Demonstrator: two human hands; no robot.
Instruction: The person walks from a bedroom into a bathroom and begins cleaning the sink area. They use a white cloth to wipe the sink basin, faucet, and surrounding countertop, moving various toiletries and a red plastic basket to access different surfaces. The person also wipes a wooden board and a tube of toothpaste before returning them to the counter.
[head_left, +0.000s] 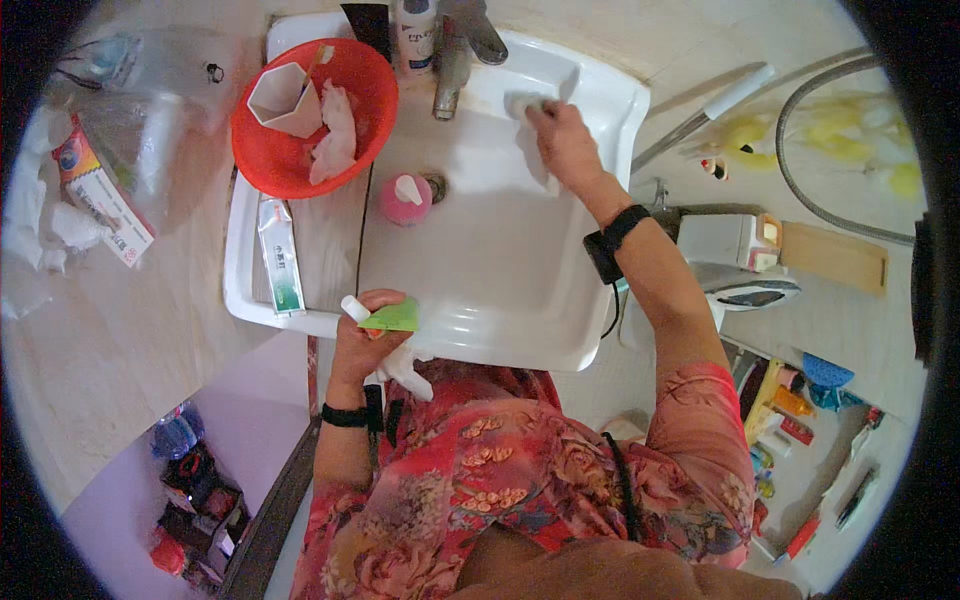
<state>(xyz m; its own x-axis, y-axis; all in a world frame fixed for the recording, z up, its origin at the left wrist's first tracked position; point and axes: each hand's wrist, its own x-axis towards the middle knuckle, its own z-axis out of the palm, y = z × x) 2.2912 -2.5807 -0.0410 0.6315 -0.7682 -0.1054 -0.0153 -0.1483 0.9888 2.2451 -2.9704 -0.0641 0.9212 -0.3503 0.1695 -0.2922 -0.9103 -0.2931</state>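
Observation:
My left hand (358, 341) grips a white-capped container (390, 316) with a green label at the front left of the white washbasin (487, 262). White material, perhaps tissue or part of the container, hangs below that hand. Farther in, my right hand (562, 142) is at the basin's back right wall, its fingers closed over a small white wipe or cloth (525, 105), mostly hidden. A pink bottle with a white top (405, 201) stands near the drain. The metal faucet (448, 82) reaches over the basin's back.
On the basin's left side are a red bowl (375, 127) with a white cup (281, 101), a toothbrush and a white cloth (335, 135), plus a toothpaste tube (279, 255). A bottle (416, 34) stands beside the faucet. A metal hose (787, 150) curves at right.

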